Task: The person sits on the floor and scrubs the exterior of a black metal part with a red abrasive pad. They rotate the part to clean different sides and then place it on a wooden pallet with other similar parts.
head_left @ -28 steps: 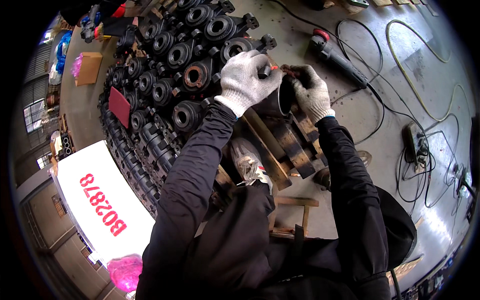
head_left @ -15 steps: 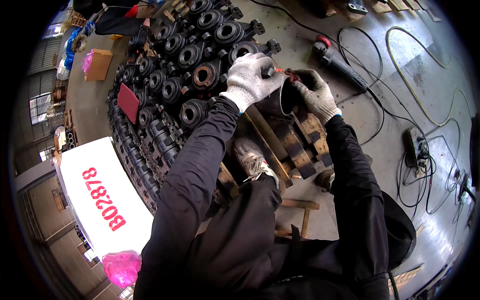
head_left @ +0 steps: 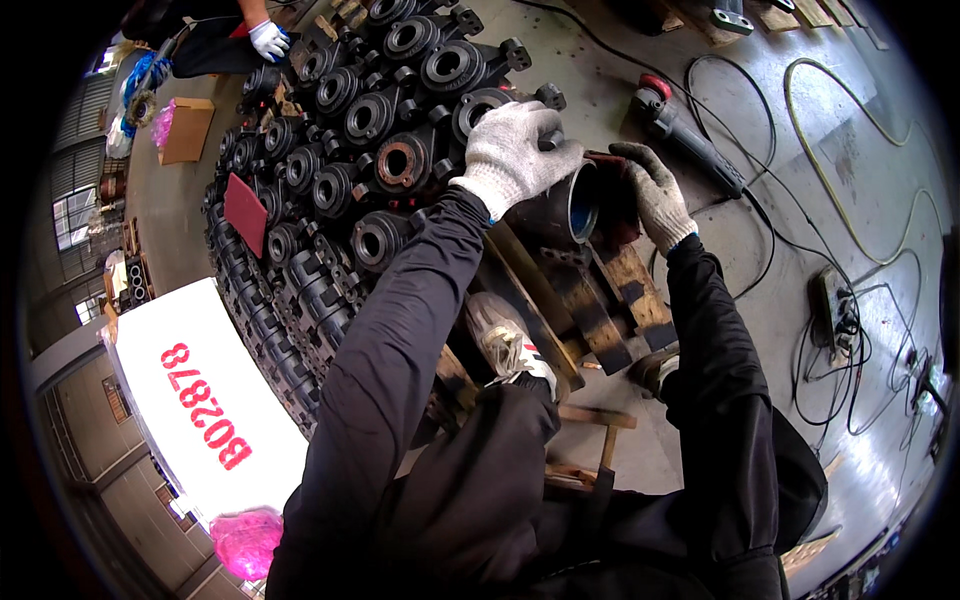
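A dark metal cylinder (head_left: 545,213) with an open, shiny-rimmed end lies tilted in front of me. My left hand (head_left: 515,155), in a white knit glove, rests on its upper side with the fingers curled round a small dark metal stub. At the open end, my right hand (head_left: 657,198), in a dirtier glove, grips a dark red cloth-like piece (head_left: 617,205) that hangs beside the rim. The exact kind of that piece is hard to make out. Rows of black ringed castings (head_left: 375,240) stand to the left of my hands.
Wooden pallet boards (head_left: 590,315) lie beneath the cylinder. An angle grinder (head_left: 690,140) rests on the floor at right, with cables and a power strip (head_left: 832,310) beyond. A dark red plate (head_left: 245,215) leans on the castings. Another person's gloved hand (head_left: 268,40) shows at the far left.
My right hand has shifted slightly right and down, and the red piece now hangs spread open beside the cylinder's end. Another person's gloved hand has come into view at the far left.
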The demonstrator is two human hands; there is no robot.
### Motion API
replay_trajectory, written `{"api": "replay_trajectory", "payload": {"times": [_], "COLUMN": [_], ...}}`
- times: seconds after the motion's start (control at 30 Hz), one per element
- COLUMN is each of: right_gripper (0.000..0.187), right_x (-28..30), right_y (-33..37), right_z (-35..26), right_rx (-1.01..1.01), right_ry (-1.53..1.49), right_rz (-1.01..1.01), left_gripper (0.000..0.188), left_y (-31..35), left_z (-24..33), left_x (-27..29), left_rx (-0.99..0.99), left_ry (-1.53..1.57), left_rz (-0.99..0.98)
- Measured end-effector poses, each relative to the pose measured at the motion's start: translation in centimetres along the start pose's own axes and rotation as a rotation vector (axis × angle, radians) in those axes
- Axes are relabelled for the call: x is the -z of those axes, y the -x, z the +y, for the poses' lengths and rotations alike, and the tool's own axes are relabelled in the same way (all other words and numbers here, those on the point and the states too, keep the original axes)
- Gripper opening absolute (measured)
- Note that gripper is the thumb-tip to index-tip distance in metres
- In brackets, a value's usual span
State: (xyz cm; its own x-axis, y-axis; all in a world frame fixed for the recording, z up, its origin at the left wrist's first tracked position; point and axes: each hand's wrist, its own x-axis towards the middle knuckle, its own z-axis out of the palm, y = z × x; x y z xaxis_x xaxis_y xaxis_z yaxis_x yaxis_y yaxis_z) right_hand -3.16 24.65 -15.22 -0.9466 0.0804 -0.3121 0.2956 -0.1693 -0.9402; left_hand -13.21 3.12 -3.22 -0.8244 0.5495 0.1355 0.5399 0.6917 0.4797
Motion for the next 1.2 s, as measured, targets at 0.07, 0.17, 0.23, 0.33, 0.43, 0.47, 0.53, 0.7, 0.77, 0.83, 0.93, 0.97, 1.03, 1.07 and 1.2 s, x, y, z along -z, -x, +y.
{"api": "replay_trajectory", "payload": {"times": [0.07,0.17,0.23,0.33,0.43,0.47,0.53,0.7,0.77,0.83,0.93,0.97,1.03,1.07,1.2], "right_gripper": [0.03,0.027,0.025,0.024,0.024,0.025,0.028,0.032,0.032,0.033,0.034,0.036,0.036,0.036,0.035], "right_x": [-0.1,-0.6,-0.7,-0.8,-1.2,-1.5,-2.0,-2.1,-1.8,-1.3,-0.9,-0.7,-0.7,-0.8,-0.8], "right_y": [0.1,0.5,0.6,0.6,1.0,1.2,1.6,0.8,0.3,0.2,0.9,0.9,1.1,1.3,2.0], "right_z": [0.2,0.2,0.1,0.0,-0.8,-1.2,-2.0,-1.0,-0.2,-0.2,-2.2,-1.8,-1.9,-2.0,-2.2], "right_rx": [-0.03,-0.046,-0.036,-0.032,-0.104,-0.058,0.031,0.118,0.042,-0.056,-0.133,-0.105,-0.072,-0.056,0.066], "right_ry": [-0.023,-0.072,-0.081,-0.052,-0.235,-0.155,0.007,0.285,0.164,-0.063,0.038,0.038,0.074,0.09,0.224], "right_rz": [0.033,0.063,0.065,0.029,0.003,-0.011,-0.034,-0.039,-0.048,-0.071,-0.129,-0.142,-0.126,-0.119,-0.062], "left_gripper": [0.034,0.034,0.034,0.035,0.035,0.035,0.035,0.034,0.033,0.031,0.028,0.028,0.027,0.027,0.028], "left_y": [-0.2,-0.2,-0.3,-0.5,-0.4,-0.3,-0.2,0.1,0.0,0.1,0.3,0.3,0.2,0.1,0.2], "left_z": [-0.2,-0.5,-0.3,-0.2,-0.4,-0.6,-0.9,-0.9,-0.8,-0.9,-0.8,-0.6,-0.4,-0.3,0.2], "left_x": [-0.2,-0.1,-0.4,-0.5,-0.4,-0.3,-0.1,0.0,-0.2,-0.1,0.1,0.0,-0.2,-0.2,-0.1], "left_rx": [0.032,0.002,0.006,0.007,0.008,0.008,0.023,0.022,0.003,-0.077,-0.109,-0.11,-0.113,-0.114,-0.086], "left_ry": [-0.018,-0.025,-0.019,-0.015,0.005,0.013,0.023,0.065,0.082,0.065,0.078,0.077,0.066,0.055,0.039], "left_rz": [-0.027,-0.037,-0.032,-0.034,-0.026,-0.022,-0.029,-0.028,-0.011,0.028,0.037,0.035,0.042,0.05,0.037]}}
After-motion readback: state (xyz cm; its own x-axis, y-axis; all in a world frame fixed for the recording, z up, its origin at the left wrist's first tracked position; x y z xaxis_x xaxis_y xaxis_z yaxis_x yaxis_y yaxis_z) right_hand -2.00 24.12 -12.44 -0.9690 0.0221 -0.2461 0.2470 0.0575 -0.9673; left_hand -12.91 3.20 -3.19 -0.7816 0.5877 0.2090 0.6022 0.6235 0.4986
